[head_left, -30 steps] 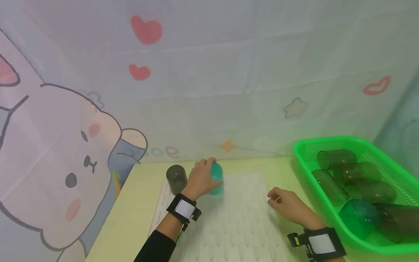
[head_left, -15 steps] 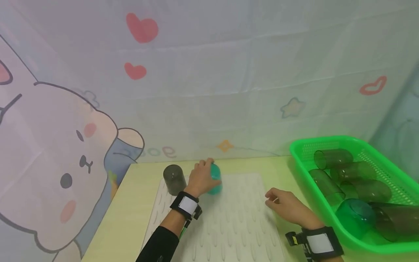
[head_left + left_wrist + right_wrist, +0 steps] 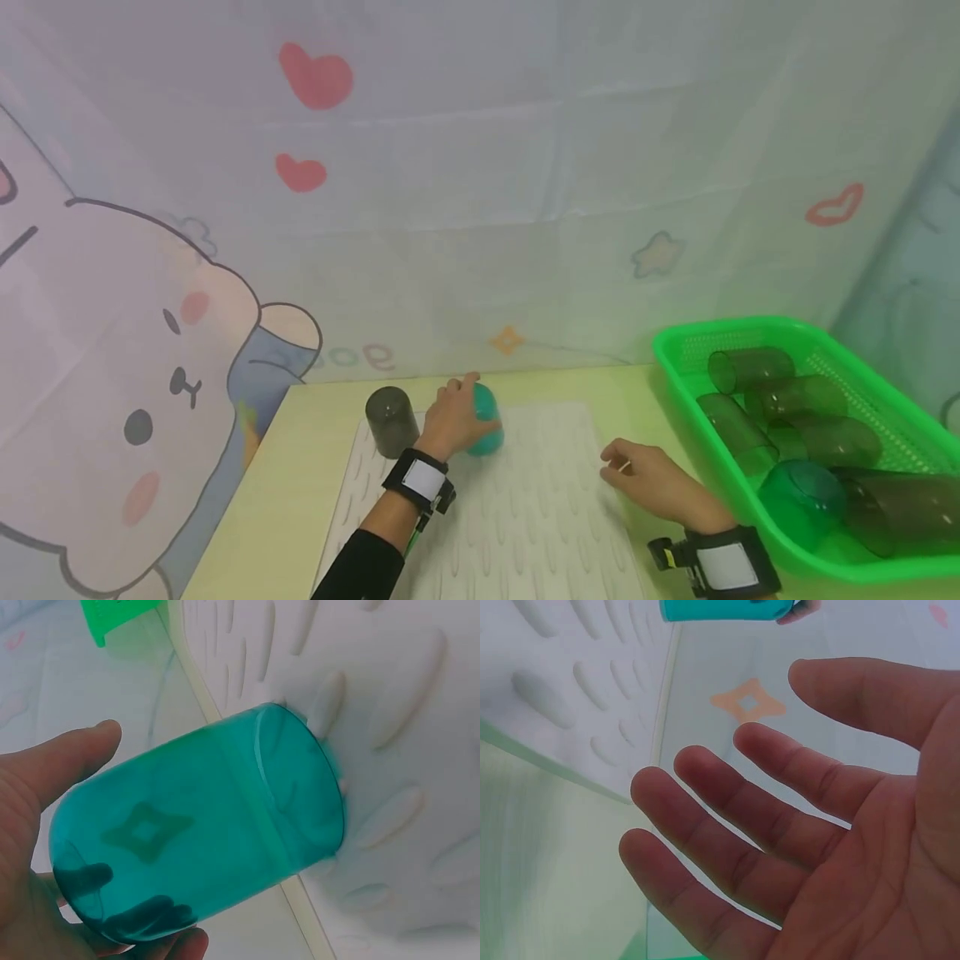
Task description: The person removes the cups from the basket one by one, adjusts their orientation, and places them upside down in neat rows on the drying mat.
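A teal see-through cup (image 3: 486, 417) stands mouth down on the white ridged mat (image 3: 540, 500). My left hand (image 3: 452, 421) is curled round its upper, closed end. In the left wrist view, fingers wrap the base of the teal cup (image 3: 180, 825), while a small gap shows beside the thumb; the rim meets the mat. A grey see-through cup (image 3: 392, 423) is upside down just left of that hand. My right hand (image 3: 656, 479) hovers by the mat's right edge, holding nothing, its fingers relaxed and spread in the right wrist view.
On the right sits a green plastic basket (image 3: 671, 400) with several grey cups (image 3: 795, 398) lying in it and another teal cup (image 3: 802, 504). A printed cloth (image 3: 450, 208) hangs behind the pale yellow table (image 3: 262, 483).
The head view shifts slightly, so everything slides a little left. Left hand and teal cup keep nearly the same place on the mat; the right hand stays beside the mat.
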Demonstrator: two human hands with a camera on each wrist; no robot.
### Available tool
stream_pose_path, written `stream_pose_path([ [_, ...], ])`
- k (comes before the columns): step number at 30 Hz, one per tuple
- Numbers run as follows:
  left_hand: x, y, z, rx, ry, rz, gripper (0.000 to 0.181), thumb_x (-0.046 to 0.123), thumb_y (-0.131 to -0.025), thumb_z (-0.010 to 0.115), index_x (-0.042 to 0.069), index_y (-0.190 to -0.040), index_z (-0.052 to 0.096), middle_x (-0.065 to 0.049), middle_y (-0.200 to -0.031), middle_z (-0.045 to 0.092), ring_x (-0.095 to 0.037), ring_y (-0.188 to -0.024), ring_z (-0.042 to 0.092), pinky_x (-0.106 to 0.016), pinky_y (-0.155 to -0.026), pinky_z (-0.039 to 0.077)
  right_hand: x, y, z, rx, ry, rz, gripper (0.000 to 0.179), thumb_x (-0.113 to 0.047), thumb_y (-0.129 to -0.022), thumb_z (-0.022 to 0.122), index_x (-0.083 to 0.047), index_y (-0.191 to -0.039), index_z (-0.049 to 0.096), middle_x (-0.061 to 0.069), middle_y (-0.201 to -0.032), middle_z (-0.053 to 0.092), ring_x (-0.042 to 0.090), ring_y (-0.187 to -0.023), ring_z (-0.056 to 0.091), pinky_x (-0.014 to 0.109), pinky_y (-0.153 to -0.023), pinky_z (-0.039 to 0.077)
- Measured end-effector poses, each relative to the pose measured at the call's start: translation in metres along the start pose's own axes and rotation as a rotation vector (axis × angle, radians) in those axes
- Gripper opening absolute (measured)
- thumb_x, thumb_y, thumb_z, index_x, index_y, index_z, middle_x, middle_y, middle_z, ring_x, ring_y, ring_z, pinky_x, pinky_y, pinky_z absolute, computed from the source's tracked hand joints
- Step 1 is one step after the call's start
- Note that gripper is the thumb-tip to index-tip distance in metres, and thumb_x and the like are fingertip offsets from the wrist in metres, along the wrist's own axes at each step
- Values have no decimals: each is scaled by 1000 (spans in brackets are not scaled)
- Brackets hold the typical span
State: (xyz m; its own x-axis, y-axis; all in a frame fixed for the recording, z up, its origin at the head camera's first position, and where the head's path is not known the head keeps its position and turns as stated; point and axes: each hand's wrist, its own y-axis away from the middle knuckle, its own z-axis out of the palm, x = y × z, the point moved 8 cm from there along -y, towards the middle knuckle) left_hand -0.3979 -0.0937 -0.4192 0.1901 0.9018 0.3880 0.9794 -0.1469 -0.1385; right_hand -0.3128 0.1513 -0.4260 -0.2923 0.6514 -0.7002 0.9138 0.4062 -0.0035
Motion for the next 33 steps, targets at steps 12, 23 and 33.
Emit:
stream_pose_path([
  [12, 7, 21, -29, 74, -4, 86, 76, 44, -81, 72, 10, -142, 40, -22, -132, 45, -41, -115, 47, -51, -82, 48, -20, 5, 5, -8, 43, -47, 21, -18, -93, 60, -2, -107, 60, 5, -97, 62, 24, -90, 59, 36, -71, 48],
  [23, 19, 84, -52, 74, -36, 202, 55, 39, -91, 61, 3, -132, 52, -20, -127, 51, -38, -113, 51, -50, -86, 47, -61, 8, -15, -34, 276, -149, 19, -16, -91, 61, -4, -105, 60, 5, -95, 61, 25, -87, 59, 38, -71, 47],
  [33, 24, 125, -43, -176, -18, 262, 39, 41, -91, 59, 12, -117, 63, -9, -115, 61, -25, -103, 59, -40, -77, 51, -76, 32, -60, -102, 454, -152, 22, -18, -91, 63, -4, -106, 57, 6, -98, 59, 25, -88, 58, 36, -69, 47],
])
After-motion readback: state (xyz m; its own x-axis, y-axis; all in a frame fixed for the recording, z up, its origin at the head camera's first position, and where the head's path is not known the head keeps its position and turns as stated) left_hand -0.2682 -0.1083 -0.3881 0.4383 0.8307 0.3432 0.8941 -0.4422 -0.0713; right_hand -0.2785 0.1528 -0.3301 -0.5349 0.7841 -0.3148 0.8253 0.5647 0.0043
